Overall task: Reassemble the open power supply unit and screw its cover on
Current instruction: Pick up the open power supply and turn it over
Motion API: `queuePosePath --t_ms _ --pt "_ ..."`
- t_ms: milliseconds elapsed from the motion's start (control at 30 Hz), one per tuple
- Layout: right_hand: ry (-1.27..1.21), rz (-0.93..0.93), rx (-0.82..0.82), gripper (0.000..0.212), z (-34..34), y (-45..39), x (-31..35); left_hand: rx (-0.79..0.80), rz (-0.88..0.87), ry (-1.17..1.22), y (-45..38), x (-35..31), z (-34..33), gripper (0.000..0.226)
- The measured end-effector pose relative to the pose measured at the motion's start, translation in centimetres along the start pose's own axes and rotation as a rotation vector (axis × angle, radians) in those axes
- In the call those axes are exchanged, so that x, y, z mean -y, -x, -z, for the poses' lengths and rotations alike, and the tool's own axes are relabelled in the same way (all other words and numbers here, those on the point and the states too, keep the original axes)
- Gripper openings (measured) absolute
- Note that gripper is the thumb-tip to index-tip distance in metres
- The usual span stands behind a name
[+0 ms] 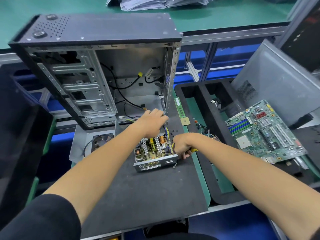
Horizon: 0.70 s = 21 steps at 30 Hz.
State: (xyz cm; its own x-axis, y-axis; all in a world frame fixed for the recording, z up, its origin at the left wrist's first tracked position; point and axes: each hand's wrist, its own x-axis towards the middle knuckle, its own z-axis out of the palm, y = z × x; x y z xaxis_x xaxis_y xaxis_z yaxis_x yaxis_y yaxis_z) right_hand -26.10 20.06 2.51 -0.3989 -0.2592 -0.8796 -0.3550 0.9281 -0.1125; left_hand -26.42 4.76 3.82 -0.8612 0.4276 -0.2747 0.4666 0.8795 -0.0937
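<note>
A grey metal cover with a black fan (pixel 94 142) lies at the left of the dark desk mat (pixel 138 187), before the empty upright computer case (pixel 97 70). The left hand (pixel 152 123) reaches past the open power supply unit (pixel 154 153) mid-mat; whether its fingers grip cannot be told. The right hand (pixel 181 146) grips a yellow-handled tool (pixel 194 150) beside the unit. A green motherboard (pixel 265 132) lies far right.
</note>
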Motion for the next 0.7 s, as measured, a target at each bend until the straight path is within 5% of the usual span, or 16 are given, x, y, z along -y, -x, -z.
queuePosePath --t_ms 100,167,400,700 --pt "0.025 0.021 -0.026 0.03 -0.3 0.0 -0.2 -0.291 -0.068 0.091 1.3 -1.3 0.1 0.028" --pt "0.009 0.033 -0.055 0.03 -0.5 0.1 -0.4 -0.339 -0.086 0.202 2.4 -2.1 0.0 0.019" --pt "-0.103 0.029 -0.134 0.026 -0.8 0.6 -0.9 -0.143 -0.007 0.474 5.5 -3.9 -2.0 0.02" --pt "-0.315 0.023 -0.206 0.027 -0.2 1.2 -2.1 -0.12 0.114 0.758 6.6 -5.1 -3.6 0.022"
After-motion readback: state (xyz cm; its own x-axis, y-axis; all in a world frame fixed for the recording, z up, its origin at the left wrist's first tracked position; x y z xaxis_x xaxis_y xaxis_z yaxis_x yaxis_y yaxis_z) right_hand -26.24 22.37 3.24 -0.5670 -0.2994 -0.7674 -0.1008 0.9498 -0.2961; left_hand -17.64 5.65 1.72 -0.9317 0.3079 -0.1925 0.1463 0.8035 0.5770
